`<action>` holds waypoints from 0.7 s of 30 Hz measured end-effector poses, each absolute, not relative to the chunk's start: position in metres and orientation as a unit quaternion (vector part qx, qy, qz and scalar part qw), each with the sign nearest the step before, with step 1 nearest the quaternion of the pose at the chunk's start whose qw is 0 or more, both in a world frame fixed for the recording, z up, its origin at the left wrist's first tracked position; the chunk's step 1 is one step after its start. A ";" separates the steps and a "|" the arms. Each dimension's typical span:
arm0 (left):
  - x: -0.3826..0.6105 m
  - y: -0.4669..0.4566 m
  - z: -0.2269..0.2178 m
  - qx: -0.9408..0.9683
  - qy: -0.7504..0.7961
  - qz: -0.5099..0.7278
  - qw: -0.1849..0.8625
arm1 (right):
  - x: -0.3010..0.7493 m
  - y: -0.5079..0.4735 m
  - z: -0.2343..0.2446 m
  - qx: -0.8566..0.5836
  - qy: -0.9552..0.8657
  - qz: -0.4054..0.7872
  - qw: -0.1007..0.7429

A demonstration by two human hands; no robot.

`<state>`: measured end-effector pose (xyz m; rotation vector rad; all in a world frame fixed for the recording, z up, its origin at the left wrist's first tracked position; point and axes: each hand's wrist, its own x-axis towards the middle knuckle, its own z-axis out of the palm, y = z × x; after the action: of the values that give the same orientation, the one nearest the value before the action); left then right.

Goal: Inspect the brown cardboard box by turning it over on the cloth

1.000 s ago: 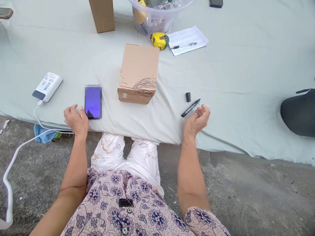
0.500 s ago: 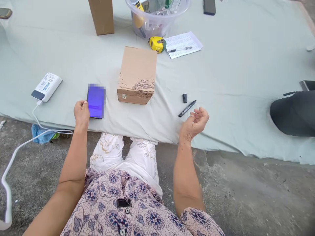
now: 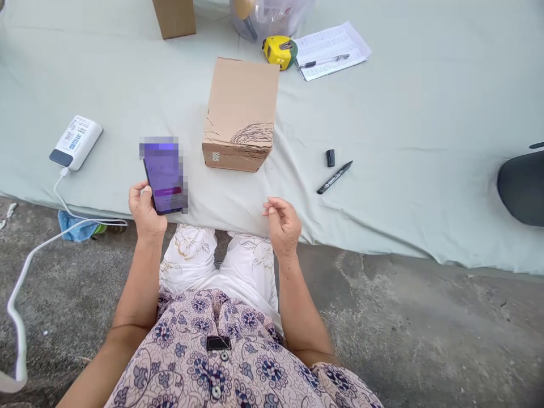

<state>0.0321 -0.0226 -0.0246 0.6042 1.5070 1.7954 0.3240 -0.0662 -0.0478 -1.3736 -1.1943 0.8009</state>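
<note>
Evidently, the left hand grips a phone by its lower left edge, thumb in front, the other fingers bent and partly hidden; whether the phone touches the cloth cannot be told. The right hand is near the cloth's edge, fingers loosely curled, thumb close to the forefinger, nothing seen between them. For a sound hold, the thumb should stay at the rim, off the lit screen, with the fingers bracing the back. Right of the phone stands a scribbled cardboard box, contents hidden. Farther out, a translucent basin shows something orange-yellow through its wall; the taller brown box's inside is unseen.
</note>
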 end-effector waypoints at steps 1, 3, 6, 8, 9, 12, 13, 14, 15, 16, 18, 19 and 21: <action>0.039 -0.027 -0.018 0.231 0.564 0.708 0.356 | 0.318 -0.068 -0.044 -0.564 -0.512 0.371 0.532; 0.056 -0.033 -0.003 0.242 0.532 0.723 0.368 | 0.306 -0.070 -0.035 -0.523 -0.528 0.446 0.499; 0.084 -0.032 0.013 0.278 0.484 0.720 0.413 | 0.284 -0.070 -0.023 -0.447 -0.546 0.560 0.433; 0.100 -0.029 0.018 0.295 0.457 0.712 0.443 | 0.273 -0.070 -0.018 -0.407 -0.546 0.618 0.393; 0.107 -0.028 0.020 0.300 0.448 0.708 0.456 | 0.269 -0.070 -0.017 -0.394 -0.539 0.638 0.383; 0.123 -0.026 0.020 0.301 0.431 0.697 0.488 | 0.267 -0.070 -0.016 -0.400 -0.504 0.658 0.392; 0.127 -0.026 0.019 0.299 0.427 0.694 0.496 | 0.268 -0.070 -0.016 -0.413 -0.494 0.653 0.400; 0.129 -0.026 0.017 0.297 0.425 0.692 0.502 | 0.270 -0.071 -0.017 -0.428 -0.486 0.645 0.406; 0.132 -0.026 0.016 0.294 0.426 0.689 0.507 | 0.273 -0.071 -0.018 -0.441 -0.480 0.639 0.409; 0.133 -0.026 0.015 0.291 0.430 0.685 0.511 | 0.275 -0.072 -0.019 -0.450 -0.475 0.636 0.409; 0.135 -0.027 0.015 0.282 0.440 0.675 0.521 | 0.277 -0.072 -0.021 -0.459 -0.464 0.641 0.403; 0.136 -0.028 0.015 0.277 0.443 0.672 0.525 | 0.277 -0.072 -0.022 -0.460 -0.459 0.646 0.400; 0.137 -0.029 0.016 0.271 0.444 0.670 0.529 | 0.276 -0.072 -0.022 -0.461 -0.454 0.652 0.396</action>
<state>0.1365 -0.0288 0.0159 0.6468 1.0615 1.6004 0.2760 -0.0717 -0.0224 -1.1687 -1.1521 1.6517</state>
